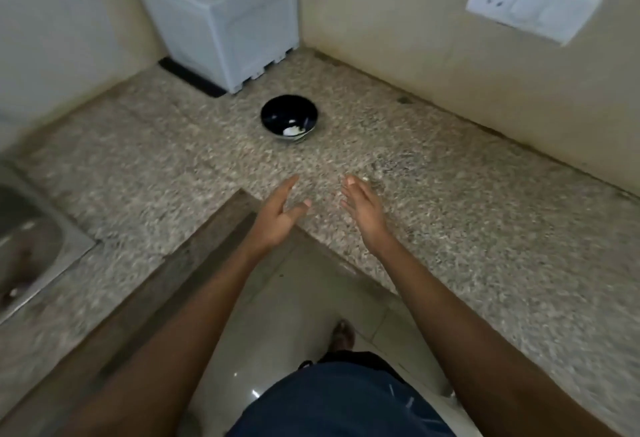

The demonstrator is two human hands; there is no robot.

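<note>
We see bare speckled countertop (363, 159) at mid-frame between our hands and the dark bowl (289, 117). A white box (221, 17) blocks the upper left; a sink (31, 239) sits at left edge.

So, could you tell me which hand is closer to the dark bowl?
The left hand: its fingertips point almost straight at the bowl; the right hand is offset sideways.

No readable text, label, brand, number: none legible on bowl (281, 113), white box (221, 17) in countertop's back corner, wall socket (533, 1).
</note>
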